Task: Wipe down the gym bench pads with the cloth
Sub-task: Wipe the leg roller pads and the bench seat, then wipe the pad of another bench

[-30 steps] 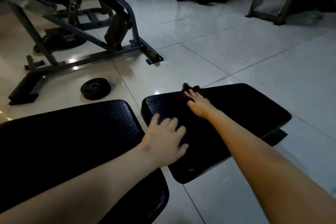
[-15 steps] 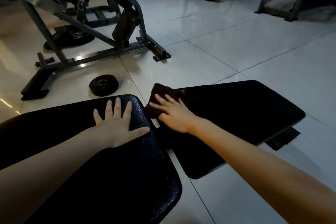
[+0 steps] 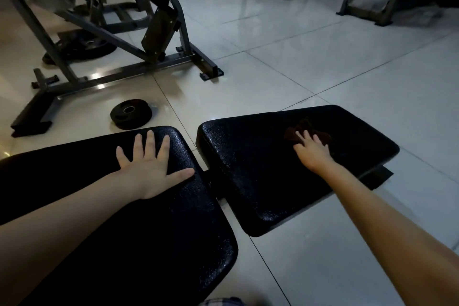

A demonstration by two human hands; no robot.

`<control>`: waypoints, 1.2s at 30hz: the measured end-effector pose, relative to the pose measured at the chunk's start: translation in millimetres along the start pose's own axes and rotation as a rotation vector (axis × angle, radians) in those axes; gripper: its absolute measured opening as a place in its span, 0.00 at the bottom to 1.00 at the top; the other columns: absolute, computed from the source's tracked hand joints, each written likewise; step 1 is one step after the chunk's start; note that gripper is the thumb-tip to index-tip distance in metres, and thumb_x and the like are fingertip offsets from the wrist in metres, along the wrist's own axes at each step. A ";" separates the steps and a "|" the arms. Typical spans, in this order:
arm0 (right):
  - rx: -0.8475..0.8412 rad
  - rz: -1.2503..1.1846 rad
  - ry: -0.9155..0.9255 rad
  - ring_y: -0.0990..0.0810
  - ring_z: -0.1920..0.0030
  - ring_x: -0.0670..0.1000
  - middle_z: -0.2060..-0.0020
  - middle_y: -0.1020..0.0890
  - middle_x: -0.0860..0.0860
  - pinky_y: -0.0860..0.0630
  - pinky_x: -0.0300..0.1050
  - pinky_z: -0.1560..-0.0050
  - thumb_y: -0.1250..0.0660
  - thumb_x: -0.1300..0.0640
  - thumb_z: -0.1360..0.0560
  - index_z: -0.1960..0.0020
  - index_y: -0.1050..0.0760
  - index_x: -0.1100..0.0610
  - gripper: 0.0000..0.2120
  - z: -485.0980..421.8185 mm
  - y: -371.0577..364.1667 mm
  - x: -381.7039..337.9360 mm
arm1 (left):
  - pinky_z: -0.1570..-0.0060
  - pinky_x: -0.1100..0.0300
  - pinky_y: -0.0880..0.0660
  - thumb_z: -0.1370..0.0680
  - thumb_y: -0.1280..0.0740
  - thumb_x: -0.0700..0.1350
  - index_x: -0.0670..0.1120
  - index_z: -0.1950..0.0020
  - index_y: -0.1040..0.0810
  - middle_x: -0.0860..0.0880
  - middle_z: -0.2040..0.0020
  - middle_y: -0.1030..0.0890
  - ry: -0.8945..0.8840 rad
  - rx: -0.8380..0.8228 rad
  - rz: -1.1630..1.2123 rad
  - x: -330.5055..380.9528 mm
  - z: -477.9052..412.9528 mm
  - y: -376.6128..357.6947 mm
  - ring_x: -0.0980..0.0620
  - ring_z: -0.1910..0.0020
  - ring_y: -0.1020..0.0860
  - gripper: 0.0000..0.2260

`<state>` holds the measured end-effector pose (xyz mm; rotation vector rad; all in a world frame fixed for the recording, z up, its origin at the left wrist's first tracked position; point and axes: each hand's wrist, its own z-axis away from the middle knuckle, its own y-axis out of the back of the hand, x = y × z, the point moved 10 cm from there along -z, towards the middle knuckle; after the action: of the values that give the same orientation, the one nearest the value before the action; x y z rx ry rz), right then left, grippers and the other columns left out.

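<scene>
Two black, pebble-textured vinyl bench pads sit side by side above a pale glossy tiled floor (image 3: 323,57), parted by a narrow gap through which a dark piece of the frame shows. The larger left pad (image 3: 87,206) fills the lower left of the view, and the person's left hand (image 3: 151,169) lies flat on its far right corner, palm down, fingers spread wide and thumb pointing toward the gap, holding nothing. The smaller right pad (image 3: 248,176) is a rounded rectangle with a dark bracket jutting from under its right edge. The right hand (image 3: 314,154) reaches across it on an outstretched bare arm and presses a small, crumpled dark reddish-brown cloth (image 3: 306,131) against the pad's upper right area; the fingers lie extended over the near part of the cloth rather than curled around it, and the rest of the cloth bunches out beyond the fingertips, nearer the pad's far edge. On the floor just past the left pad lies a small black round weight plate (image 3: 131,114) with a hole at its centre. Behind it stands a grey steel machine frame (image 3: 119,74) with an angled black pad, a larger plate resting on the floor beneath it. More equipment stands dimly along the far wall.
</scene>
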<state>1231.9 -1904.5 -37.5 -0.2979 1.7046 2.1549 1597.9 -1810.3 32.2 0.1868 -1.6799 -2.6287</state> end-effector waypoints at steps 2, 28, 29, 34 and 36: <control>0.003 -0.002 0.101 0.52 0.23 0.55 0.22 0.50 0.52 0.56 0.58 0.26 0.47 0.55 0.19 0.22 0.47 0.51 0.26 24.0 -5.9 -34.5 | 0.29 0.34 0.63 0.39 0.60 0.78 0.51 0.22 0.69 0.43 0.23 0.70 0.001 -0.006 -0.007 1.4 0.9 0.6 0.40 0.24 0.68 0.53; -0.116 -0.812 -0.034 0.20 0.46 0.55 0.47 0.18 0.56 0.25 0.45 0.46 0.45 0.60 0.19 0.42 0.23 0.56 0.13 69.9 81.7 4.6 | 0.24 0.42 0.55 0.30 0.25 0.56 0.53 0.20 0.56 0.49 0.19 0.54 -0.790 -0.162 -0.170 287.8 18.9 118.4 0.53 0.21 0.51 0.50; -0.101 -0.977 -0.087 0.19 0.48 0.56 0.49 0.18 0.57 0.24 0.47 0.45 0.44 0.61 0.19 0.44 0.22 0.57 0.12 71.6 103.3 6.4 | 0.23 0.46 0.51 0.31 0.23 0.53 0.53 0.20 0.52 0.49 0.20 0.49 -0.836 -0.181 -0.067 306.2 19.7 130.1 0.53 0.22 0.48 0.50; -0.225 -1.340 -0.216 0.17 0.52 0.56 0.53 0.16 0.58 0.21 0.49 0.49 0.41 0.53 0.19 0.43 0.22 0.59 0.13 93.5 191.9 12.2 | 0.42 0.53 0.23 0.32 0.21 0.44 0.49 0.30 0.33 0.47 0.40 0.23 -0.838 -0.209 0.496 356.2 16.6 209.3 0.50 0.45 0.22 0.34; -0.270 -1.403 -0.217 0.17 0.49 0.58 0.50 0.17 0.60 0.21 0.50 0.48 0.39 0.51 0.21 0.41 0.23 0.60 0.16 102.9 229.3 11.3 | 0.49 0.58 0.20 0.28 0.24 0.42 0.45 0.36 0.27 0.47 0.47 0.20 -0.815 -0.299 0.686 367.1 22.2 243.3 0.51 0.51 0.20 0.22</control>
<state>1133.0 -1847.9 186.8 -0.9327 0.6135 1.2112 1218.8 -1921.6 228.0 -1.3472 -1.0783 -2.4279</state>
